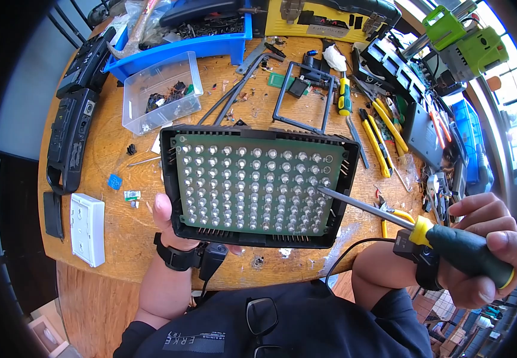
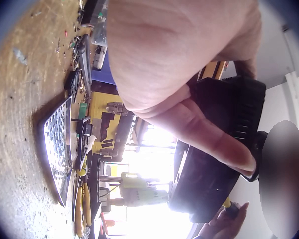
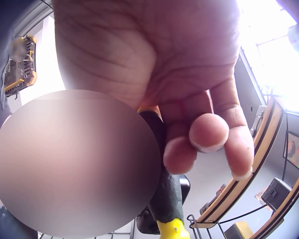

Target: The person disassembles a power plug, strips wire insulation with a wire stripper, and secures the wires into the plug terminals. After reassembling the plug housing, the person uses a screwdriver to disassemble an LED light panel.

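A black rectangular LED lamp housing (image 1: 334, 231) is held up over the table by my left hand (image 1: 172, 224), its thumb along the left edge. Rows of clear LEDs cover the green circuit board (image 1: 258, 229) inside it. In the left wrist view, the fingers grip the finned back of the housing (image 2: 234, 114). My right hand (image 1: 508, 243) holds a screwdriver (image 1: 467, 253) with a dark green and yellow handle. Its shaft points left, and the tip overlaps the LEDs at the board's right side. The right wrist view shows fingers curled by the dark handle (image 3: 164, 194).
A clear plastic box (image 1: 163, 101) with scraps and a blue bin (image 1: 181, 45) stand behind. A white switch-like block (image 1: 88, 230) lies at left; pliers (image 1: 377, 143) and other tools lie right. A shiny perforated panel (image 2: 57, 149) lies below the housing. A black frame (image 1: 303, 98) sits behind.
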`<move>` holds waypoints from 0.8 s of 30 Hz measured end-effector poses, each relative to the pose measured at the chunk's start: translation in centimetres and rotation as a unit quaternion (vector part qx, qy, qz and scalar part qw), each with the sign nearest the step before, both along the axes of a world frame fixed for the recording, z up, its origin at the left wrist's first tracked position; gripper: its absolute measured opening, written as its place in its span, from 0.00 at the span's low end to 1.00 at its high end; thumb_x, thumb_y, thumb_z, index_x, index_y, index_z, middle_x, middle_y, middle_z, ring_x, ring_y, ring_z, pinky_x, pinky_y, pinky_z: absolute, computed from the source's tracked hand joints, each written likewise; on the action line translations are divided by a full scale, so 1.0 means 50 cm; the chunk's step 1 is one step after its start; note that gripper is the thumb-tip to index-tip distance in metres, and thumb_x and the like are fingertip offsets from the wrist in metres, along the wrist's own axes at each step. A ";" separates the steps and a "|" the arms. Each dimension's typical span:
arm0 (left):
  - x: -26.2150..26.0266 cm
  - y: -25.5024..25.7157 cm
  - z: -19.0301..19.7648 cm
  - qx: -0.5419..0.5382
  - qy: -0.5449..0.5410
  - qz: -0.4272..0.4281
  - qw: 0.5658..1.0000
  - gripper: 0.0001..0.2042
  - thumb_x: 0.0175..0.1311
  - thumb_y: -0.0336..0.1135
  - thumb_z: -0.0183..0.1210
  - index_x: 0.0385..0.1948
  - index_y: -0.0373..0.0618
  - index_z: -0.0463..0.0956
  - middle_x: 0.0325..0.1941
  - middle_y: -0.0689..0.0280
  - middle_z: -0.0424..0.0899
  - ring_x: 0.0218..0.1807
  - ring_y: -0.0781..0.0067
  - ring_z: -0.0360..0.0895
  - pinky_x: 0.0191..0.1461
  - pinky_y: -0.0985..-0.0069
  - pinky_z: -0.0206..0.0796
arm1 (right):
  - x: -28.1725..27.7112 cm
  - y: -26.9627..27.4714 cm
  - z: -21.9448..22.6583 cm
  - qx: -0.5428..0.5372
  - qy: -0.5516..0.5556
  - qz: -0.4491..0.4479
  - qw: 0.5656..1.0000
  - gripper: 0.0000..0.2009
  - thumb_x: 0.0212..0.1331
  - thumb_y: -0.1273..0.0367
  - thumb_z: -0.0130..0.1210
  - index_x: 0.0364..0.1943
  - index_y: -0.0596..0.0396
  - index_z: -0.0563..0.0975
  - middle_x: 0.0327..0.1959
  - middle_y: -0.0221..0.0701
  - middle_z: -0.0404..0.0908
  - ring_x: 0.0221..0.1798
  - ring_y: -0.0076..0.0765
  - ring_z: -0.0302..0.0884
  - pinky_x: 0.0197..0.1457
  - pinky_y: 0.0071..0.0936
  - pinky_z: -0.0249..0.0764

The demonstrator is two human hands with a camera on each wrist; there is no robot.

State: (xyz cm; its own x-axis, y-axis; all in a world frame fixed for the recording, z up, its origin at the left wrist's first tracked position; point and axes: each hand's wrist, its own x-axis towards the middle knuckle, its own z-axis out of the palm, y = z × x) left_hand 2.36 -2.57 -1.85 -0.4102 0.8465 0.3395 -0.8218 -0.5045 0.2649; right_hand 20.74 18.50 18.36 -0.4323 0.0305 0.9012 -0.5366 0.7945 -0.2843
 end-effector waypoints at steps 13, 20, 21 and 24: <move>0.005 -0.008 0.039 0.018 -0.068 -0.033 0.997 0.45 0.54 0.59 0.57 0.66 0.46 0.41 0.66 0.44 0.50 0.56 0.33 0.66 0.36 0.35 0.70 | 0.086 0.019 0.077 0.063 -0.325 -0.029 0.943 0.32 0.44 0.48 0.61 0.51 0.47 0.65 0.26 0.28 0.75 0.26 0.30 0.75 0.37 0.32 0.76; 0.001 -0.008 0.048 0.012 -0.062 -0.038 0.997 0.44 0.55 0.59 0.56 0.67 0.47 0.41 0.67 0.44 0.50 0.56 0.32 0.66 0.33 0.32 0.70 | 0.085 0.019 0.091 0.073 -0.345 -0.035 0.935 0.32 0.44 0.46 0.59 0.50 0.48 0.65 0.26 0.29 0.75 0.25 0.30 0.74 0.37 0.34 0.76; 0.002 -0.008 0.054 -0.014 -0.072 -0.025 0.997 0.44 0.55 0.59 0.55 0.67 0.48 0.41 0.67 0.44 0.51 0.55 0.33 0.67 0.31 0.34 0.71 | 0.083 0.018 0.095 0.074 -0.358 -0.034 0.930 0.32 0.44 0.46 0.59 0.50 0.48 0.65 0.26 0.29 0.75 0.25 0.30 0.74 0.37 0.34 0.76; 0.004 0.003 0.055 -0.031 -0.070 -0.002 0.997 0.43 0.56 0.61 0.52 0.67 0.47 0.42 0.66 0.44 0.53 0.53 0.35 0.69 0.27 0.40 0.74 | 0.081 0.015 0.034 0.032 -0.197 -0.048 0.979 0.27 0.56 0.44 0.50 0.46 0.53 0.71 0.17 0.29 0.69 0.20 0.28 0.66 0.33 0.32 0.71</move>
State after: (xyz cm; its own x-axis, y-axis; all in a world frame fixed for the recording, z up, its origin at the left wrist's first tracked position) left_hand 2.56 -2.44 0.92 -0.4469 0.8654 0.2268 -0.8544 -0.4880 0.1784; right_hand 24.78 19.25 20.07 -0.7442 0.0365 0.6670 -0.3173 0.8594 -0.4011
